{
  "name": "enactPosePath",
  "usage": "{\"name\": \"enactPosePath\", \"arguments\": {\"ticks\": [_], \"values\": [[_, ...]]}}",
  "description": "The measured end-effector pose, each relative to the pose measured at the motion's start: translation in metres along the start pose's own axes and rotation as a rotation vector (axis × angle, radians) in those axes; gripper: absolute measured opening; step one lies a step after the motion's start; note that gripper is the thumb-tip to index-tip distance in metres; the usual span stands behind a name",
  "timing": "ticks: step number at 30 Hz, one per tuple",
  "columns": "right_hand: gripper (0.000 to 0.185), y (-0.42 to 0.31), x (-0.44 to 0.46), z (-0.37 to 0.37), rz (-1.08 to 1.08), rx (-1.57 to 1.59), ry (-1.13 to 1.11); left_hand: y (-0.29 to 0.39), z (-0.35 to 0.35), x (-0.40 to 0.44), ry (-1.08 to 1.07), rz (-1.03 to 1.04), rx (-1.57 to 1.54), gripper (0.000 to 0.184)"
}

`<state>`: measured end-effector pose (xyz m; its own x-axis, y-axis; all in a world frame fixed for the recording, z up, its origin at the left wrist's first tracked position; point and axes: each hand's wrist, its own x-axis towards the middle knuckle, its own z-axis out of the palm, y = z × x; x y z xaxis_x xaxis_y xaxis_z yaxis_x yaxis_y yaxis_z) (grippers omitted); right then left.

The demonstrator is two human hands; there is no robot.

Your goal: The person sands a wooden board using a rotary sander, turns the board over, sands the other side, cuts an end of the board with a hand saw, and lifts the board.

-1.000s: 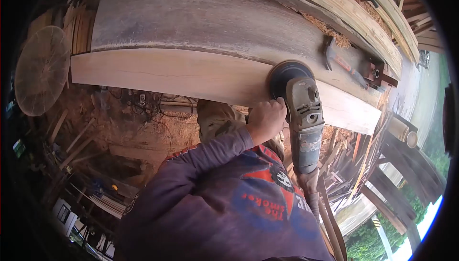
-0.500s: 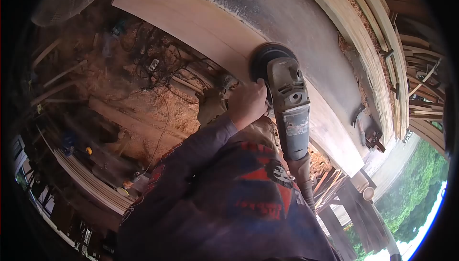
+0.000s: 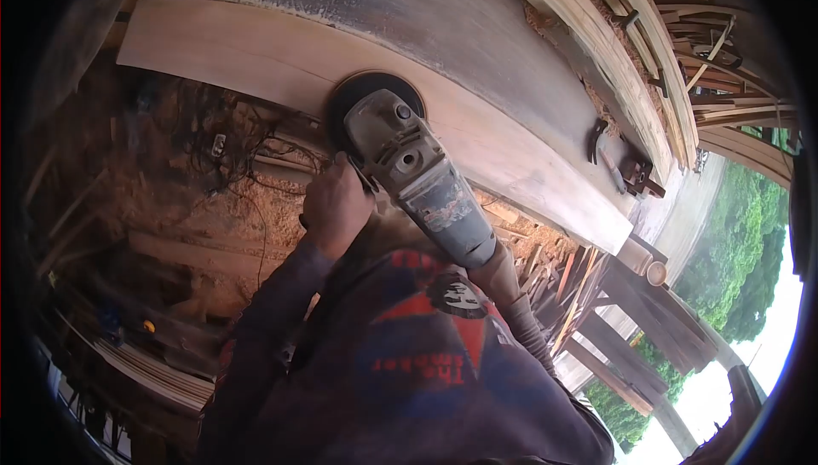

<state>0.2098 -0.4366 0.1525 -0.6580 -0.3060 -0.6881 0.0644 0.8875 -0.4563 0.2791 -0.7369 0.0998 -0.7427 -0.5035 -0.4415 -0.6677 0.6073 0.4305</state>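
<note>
A grey, dust-covered angle grinder (image 3: 443,209) with a round black sanding disc (image 3: 351,100) rests disc-down on a long, pale wooden board (image 3: 230,47). My left hand (image 3: 339,209) is closed at the grinder's side, just behind the disc, around what looks like its side handle, mostly hidden by the fingers. At the tool's rear end, my right hand (image 3: 498,276) is wrapped around the body, its fingers largely out of sight. The disc covers part of the board near its inner edge.
A dark, dusty bench top (image 3: 409,9) extends beyond the board. Long planks (image 3: 588,64) lie along its far side. A hammer (image 3: 610,167) and a wooden hand plane (image 3: 641,177) sit near the right end. Tangled cables (image 3: 247,145) and sawdust (image 3: 247,218) cover the ground at left.
The grinder has moved left along the board, both hands on it, and its body now slants more. The whole view has also shifted and turned.
</note>
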Motion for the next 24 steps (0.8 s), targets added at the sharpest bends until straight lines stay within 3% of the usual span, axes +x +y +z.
{"name": "enactPosePath", "arguments": {"ticks": [3, 10, 12, 13, 16, 21, 24], "values": [[0.064, 0.036, -0.029, -0.020, 0.008, -0.014, -0.020, 0.040, 0.018, -0.017, -0.062, 0.129, -0.010, 0.041], [0.048, 0.128, -0.082, -0.050, 0.074, 0.128, 0.189, 0.122, 0.074, -0.045, -0.195, 0.337, -0.005, 0.033], [0.049, 0.167, -0.095, -0.055, 0.167, 0.121, 0.192, 0.150, 0.087, -0.048, -0.326, 0.398, -0.065, 0.038], [0.049, 0.187, -0.101, -0.060, 0.171, 0.069, 0.186, 0.158, 0.112, -0.052, -0.218, 0.474, -0.052, 0.035], [0.045, 0.239, -0.116, -0.067, 0.193, 0.207, 0.256, 0.202, 0.134, -0.060, -0.286, 0.546, -0.093, 0.033], [0.041, 0.257, -0.118, -0.085, 0.326, 0.275, 0.241, 0.240, 0.168, -0.060, -0.287, 0.623, -0.147, 0.025], [0.041, 0.263, -0.105, -0.080, 0.265, 0.280, 0.269, 0.230, 0.158, -0.054, -0.247, 0.658, -0.163, 0.024]]}}
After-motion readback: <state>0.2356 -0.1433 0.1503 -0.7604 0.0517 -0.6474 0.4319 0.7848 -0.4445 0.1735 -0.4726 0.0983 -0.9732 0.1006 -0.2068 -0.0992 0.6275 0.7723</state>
